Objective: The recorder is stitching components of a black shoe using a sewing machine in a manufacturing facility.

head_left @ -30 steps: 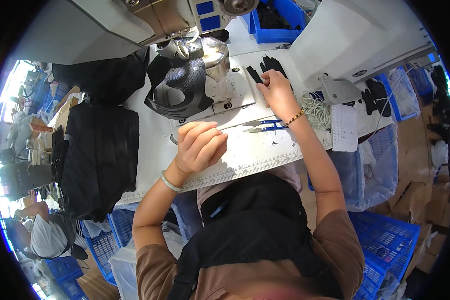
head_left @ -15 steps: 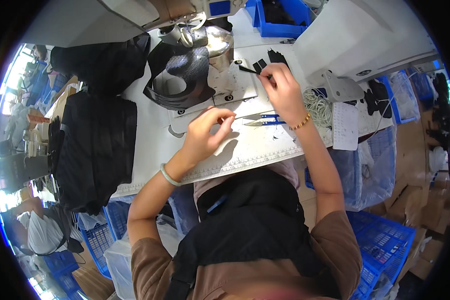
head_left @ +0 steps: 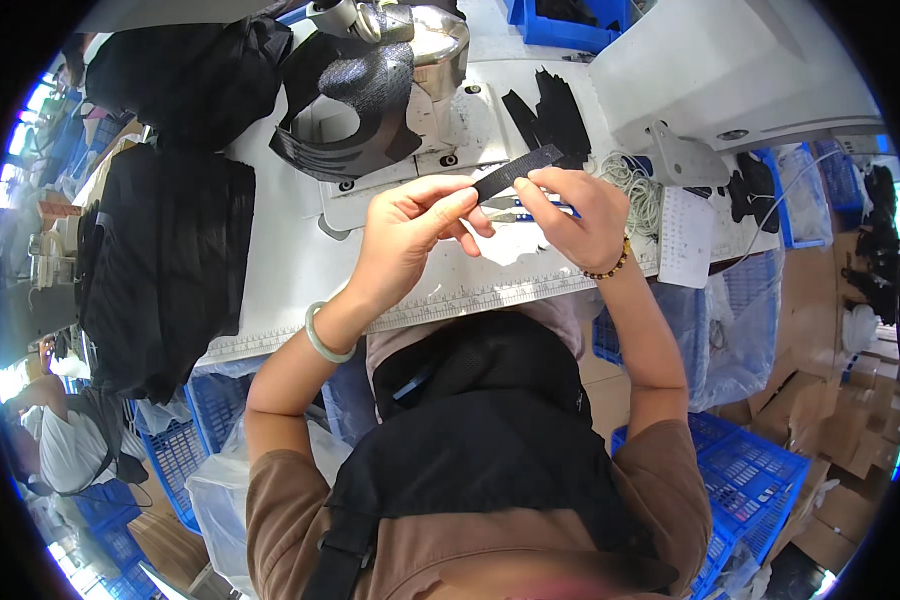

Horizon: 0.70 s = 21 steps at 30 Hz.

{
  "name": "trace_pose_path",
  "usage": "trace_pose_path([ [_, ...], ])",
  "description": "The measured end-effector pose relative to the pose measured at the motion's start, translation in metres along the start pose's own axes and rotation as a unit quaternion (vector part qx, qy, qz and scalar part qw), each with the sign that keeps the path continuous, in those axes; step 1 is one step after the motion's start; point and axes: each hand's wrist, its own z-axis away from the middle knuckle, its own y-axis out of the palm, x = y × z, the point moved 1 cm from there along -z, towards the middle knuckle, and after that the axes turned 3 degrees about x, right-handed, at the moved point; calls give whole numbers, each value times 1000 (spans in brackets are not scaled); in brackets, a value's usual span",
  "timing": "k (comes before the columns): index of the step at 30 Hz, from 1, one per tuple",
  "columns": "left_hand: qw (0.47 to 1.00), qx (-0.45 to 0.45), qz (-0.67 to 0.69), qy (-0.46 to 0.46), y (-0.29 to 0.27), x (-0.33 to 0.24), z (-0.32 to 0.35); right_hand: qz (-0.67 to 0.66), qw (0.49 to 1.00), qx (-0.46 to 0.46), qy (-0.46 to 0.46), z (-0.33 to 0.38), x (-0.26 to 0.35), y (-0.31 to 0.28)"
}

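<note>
A short black textured strip (head_left: 518, 172) is held slantwise above the white worktable. My left hand (head_left: 410, 222) pinches its lower left end between thumb and fingers. Along the strip's lower edge, the fingertips of my right hand (head_left: 582, 215) close on it too. Under my hands lie thread snips (head_left: 510, 216) with blue handles, partly hidden. Just beyond the strip is a loose pile of black strips (head_left: 562, 118). A curved black textured piece (head_left: 355, 105) with a large opening hangs at the sewing machine's metal arm (head_left: 440, 45), left of the strip.
Black fabric stacks (head_left: 170, 260) rise along the left. On the right are a coil of pale cord (head_left: 625, 180), a white card (head_left: 685, 238) and a large white machine body (head_left: 730, 80). A blue bin (head_left: 570, 32) stands at the back; a ruler edge (head_left: 470, 300) borders the table's front.
My right hand has brought a black strip from the pile toward me. My left hand has moved right and forward and now grips it as well. The view has shifted slightly.
</note>
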Motion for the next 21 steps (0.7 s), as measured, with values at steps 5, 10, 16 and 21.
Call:
trace_pose_path([
  [5,998,6,43,-44,-2,0,-2,-46,998,31,31,7,1,0],
  [10,998,20,-6,-63,0,-2,-4,-46,998,27,29,9,2,2],
  [16,997,6,-79,-14,4,-2,-9,-48,998,-8,50,16,0,8],
  [21,996,3,-89,-1,2,2,-9,-46,997,-11,67,17,2,11],
])
